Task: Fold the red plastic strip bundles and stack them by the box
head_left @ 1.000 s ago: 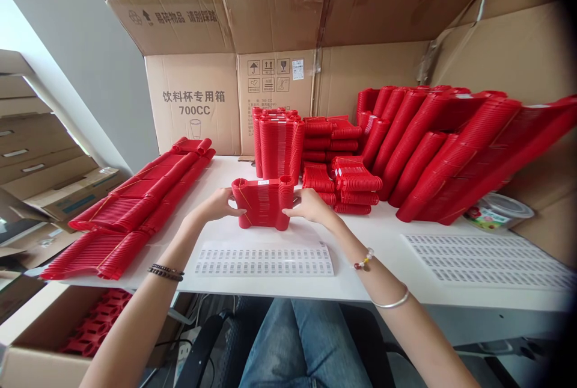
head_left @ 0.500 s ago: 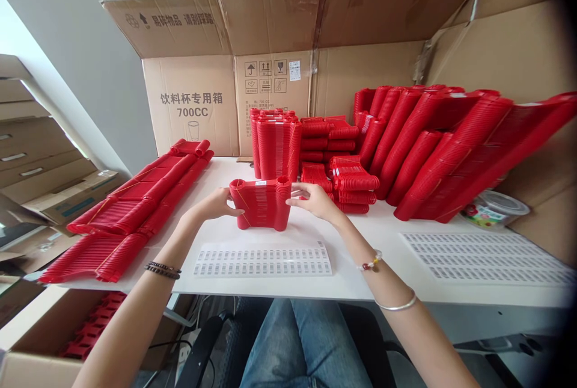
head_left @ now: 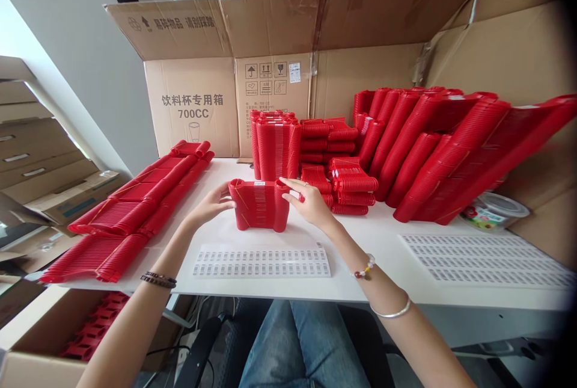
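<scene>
A short bundle of nested red plastic pieces point(head_left: 260, 206) stands upright on the white table, a small white label on its top edge and a thin band running slantwise across its left side. My left hand point(head_left: 213, 204) grips its left end, thumb toward the front. At the upper right corner, my right hand point(head_left: 311, 203) has its fingers over the rim and its thumb lower at the side. Just in front of the bundle lies a sheet of small printed labels point(head_left: 262, 261).
Taller red bundles point(head_left: 276, 147) stand behind, with low stacks point(head_left: 354, 177) beside them. Long bundles point(head_left: 433, 153) lean at the right near a clear plastic tub point(head_left: 496, 210). More lie at left point(head_left: 144, 195). Another label sheet point(head_left: 487, 260) is at right; cardboard point(head_left: 193, 105) walls the back.
My right hand has shifted up and left, its fingers now over the bundle's upper right corner. My left hand stays at the left end, and the bundle has barely moved.
</scene>
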`<action>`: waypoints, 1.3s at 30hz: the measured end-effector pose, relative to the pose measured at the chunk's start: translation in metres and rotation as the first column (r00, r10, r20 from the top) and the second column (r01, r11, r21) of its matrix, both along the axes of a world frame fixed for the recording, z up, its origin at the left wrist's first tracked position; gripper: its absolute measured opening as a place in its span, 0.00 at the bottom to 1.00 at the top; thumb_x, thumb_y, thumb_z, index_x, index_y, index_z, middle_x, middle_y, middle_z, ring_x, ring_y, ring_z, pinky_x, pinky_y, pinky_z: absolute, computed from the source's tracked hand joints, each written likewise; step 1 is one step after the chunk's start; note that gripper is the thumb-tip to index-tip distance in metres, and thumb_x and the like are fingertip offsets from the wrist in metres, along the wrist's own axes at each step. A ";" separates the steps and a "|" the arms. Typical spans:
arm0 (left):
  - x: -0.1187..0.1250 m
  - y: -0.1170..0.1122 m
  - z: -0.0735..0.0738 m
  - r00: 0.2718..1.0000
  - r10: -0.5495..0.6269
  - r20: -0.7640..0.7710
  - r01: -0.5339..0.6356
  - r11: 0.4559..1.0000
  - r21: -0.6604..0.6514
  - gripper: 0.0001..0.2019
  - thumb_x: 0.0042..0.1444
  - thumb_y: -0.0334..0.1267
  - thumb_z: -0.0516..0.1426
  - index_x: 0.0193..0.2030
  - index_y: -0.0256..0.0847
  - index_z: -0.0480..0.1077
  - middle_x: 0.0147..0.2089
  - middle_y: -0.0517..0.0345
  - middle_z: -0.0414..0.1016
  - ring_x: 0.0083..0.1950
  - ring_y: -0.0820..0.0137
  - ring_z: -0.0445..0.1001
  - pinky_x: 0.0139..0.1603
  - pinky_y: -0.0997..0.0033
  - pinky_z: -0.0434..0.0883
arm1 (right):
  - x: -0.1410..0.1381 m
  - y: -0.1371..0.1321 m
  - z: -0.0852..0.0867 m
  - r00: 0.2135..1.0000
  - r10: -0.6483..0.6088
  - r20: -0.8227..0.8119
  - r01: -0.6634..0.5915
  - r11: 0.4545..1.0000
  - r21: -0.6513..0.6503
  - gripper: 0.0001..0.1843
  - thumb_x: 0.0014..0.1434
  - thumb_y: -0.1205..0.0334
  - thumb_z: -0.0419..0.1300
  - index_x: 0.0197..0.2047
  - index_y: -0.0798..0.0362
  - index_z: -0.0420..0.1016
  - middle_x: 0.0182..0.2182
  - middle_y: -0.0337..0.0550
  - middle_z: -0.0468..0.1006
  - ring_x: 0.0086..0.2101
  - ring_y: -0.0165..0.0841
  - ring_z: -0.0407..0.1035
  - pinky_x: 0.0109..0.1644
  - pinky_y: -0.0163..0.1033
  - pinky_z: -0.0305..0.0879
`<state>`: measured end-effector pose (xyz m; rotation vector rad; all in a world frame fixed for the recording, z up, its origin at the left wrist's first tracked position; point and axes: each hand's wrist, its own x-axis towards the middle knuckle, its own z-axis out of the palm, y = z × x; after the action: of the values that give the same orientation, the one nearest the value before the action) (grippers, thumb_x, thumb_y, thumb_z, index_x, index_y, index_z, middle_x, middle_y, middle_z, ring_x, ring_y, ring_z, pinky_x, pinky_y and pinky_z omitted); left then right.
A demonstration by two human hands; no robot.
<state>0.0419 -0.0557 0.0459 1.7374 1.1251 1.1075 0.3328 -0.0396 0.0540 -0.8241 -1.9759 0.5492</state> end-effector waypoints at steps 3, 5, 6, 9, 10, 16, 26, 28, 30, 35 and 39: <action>0.011 0.000 0.005 0.985 0.072 0.158 -0.086 0.993 0.083 0.41 0.53 0.68 0.54 0.65 0.41 0.63 0.63 0.41 0.71 0.62 0.51 0.70 0.61 0.51 0.68 | 0.000 0.000 -0.001 1.000 -0.009 0.004 0.009 1.000 0.012 0.23 0.63 0.67 0.61 0.61 0.46 0.72 0.57 0.41 0.75 0.58 0.38 0.67 0.66 0.47 0.63; 0.022 0.001 0.009 0.975 0.133 0.177 -0.152 0.983 0.099 0.36 0.58 0.67 0.48 0.62 0.40 0.66 0.60 0.43 0.73 0.60 0.54 0.71 0.60 0.52 0.68 | 0.000 0.000 -0.001 1.000 -0.008 0.007 0.008 1.000 0.018 0.23 0.62 0.68 0.61 0.60 0.47 0.72 0.56 0.41 0.75 0.57 0.38 0.68 0.64 0.47 0.65; 0.026 0.002 0.011 0.974 0.161 0.157 -0.180 0.976 0.119 0.34 0.59 0.66 0.48 0.58 0.39 0.69 0.57 0.44 0.75 0.59 0.55 0.72 0.60 0.53 0.67 | 0.001 0.000 0.000 1.000 -0.005 0.008 0.005 1.000 0.017 0.23 0.62 0.68 0.61 0.60 0.47 0.72 0.56 0.41 0.75 0.57 0.38 0.69 0.64 0.47 0.66; 0.036 0.003 0.014 0.973 0.229 0.037 -0.232 0.949 0.212 0.29 0.59 0.63 0.51 0.47 0.38 0.75 0.50 0.47 0.79 0.54 0.57 0.74 0.60 0.57 0.67 | 0.001 0.000 0.000 1.000 -0.001 0.005 0.001 1.000 0.006 0.24 0.62 0.68 0.61 0.61 0.46 0.72 0.57 0.41 0.75 0.58 0.37 0.68 0.65 0.47 0.65; 0.037 0.004 0.014 0.969 0.248 -0.002 -0.241 0.940 0.243 0.28 0.59 0.62 0.51 0.45 0.39 0.76 0.48 0.48 0.80 0.53 0.58 0.74 0.59 0.58 0.68 | 0.001 0.001 -0.001 1.000 -0.002 0.004 0.002 1.000 0.003 0.24 0.62 0.68 0.61 0.61 0.46 0.71 0.57 0.41 0.74 0.58 0.37 0.67 0.65 0.47 0.64; 0.034 0.003 0.017 0.950 0.263 -0.167 -0.199 0.924 0.326 0.25 0.63 0.58 0.47 0.42 0.41 0.74 0.46 0.51 0.79 0.50 0.60 0.74 0.54 0.61 0.69 | -0.002 0.002 -0.005 1.000 -0.009 -0.009 0.009 1.000 0.017 0.24 0.63 0.66 0.60 0.62 0.47 0.71 0.58 0.42 0.73 0.59 0.37 0.67 0.66 0.48 0.62; 0.027 0.005 -0.018 0.988 0.097 0.121 -0.113 0.985 0.132 0.36 0.50 0.60 0.62 0.60 0.43 0.62 0.55 0.48 0.75 0.55 0.57 0.74 0.57 0.56 0.71 | -0.003 -0.001 -0.002 1.000 -0.007 -0.014 0.007 1.000 -0.001 0.23 0.63 0.65 0.59 0.61 0.48 0.72 0.58 0.43 0.74 0.58 0.38 0.67 0.66 0.48 0.63; 0.023 0.003 -0.030 0.994 0.069 0.083 -0.072 0.997 0.037 0.38 0.44 0.54 0.68 0.60 0.43 0.62 0.57 0.46 0.74 0.57 0.55 0.74 0.57 0.53 0.72 | -0.003 -0.003 -0.002 1.000 -0.004 -0.023 0.003 1.000 -0.021 0.26 0.63 0.64 0.58 0.64 0.47 0.68 0.59 0.43 0.72 0.58 0.38 0.67 0.65 0.48 0.64; 0.020 0.000 -0.040 0.996 0.083 0.018 -0.082 0.995 -0.053 0.37 0.42 0.50 0.70 0.58 0.42 0.65 0.57 0.46 0.75 0.56 0.53 0.75 0.59 0.50 0.71 | -0.004 -0.005 -0.005 0.999 -0.008 -0.031 0.006 0.998 -0.057 0.31 0.63 0.63 0.59 0.68 0.45 0.61 0.60 0.43 0.71 0.58 0.38 0.68 0.64 0.48 0.65; 0.018 -0.002 -0.047 0.990 0.137 -0.042 -0.141 0.985 -0.104 0.25 0.43 0.53 0.67 0.44 0.38 0.73 0.47 0.48 0.80 0.50 0.53 0.78 0.57 0.46 0.72 | -0.009 -0.003 -0.016 0.998 -0.059 -0.022 0.055 0.989 -0.140 0.38 0.59 0.63 0.63 0.70 0.45 0.56 0.58 0.47 0.72 0.53 0.40 0.71 0.59 0.50 0.69; 0.018 -0.002 -0.040 0.979 0.171 -0.109 -0.181 0.980 -0.083 0.21 0.42 0.53 0.68 0.37 0.40 0.75 0.41 0.51 0.81 0.45 0.55 0.78 0.52 0.47 0.75 | -0.010 0.003 -0.026 0.995 -0.099 0.001 0.096 0.968 -0.230 0.31 0.55 0.67 0.67 0.62 0.53 0.67 0.51 0.52 0.77 0.45 0.40 0.75 0.48 0.47 0.75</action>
<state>0.0603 -0.0581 0.0059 1.6623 1.3937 1.0635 0.3231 -0.0363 0.0280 -1.0531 -1.8730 0.7325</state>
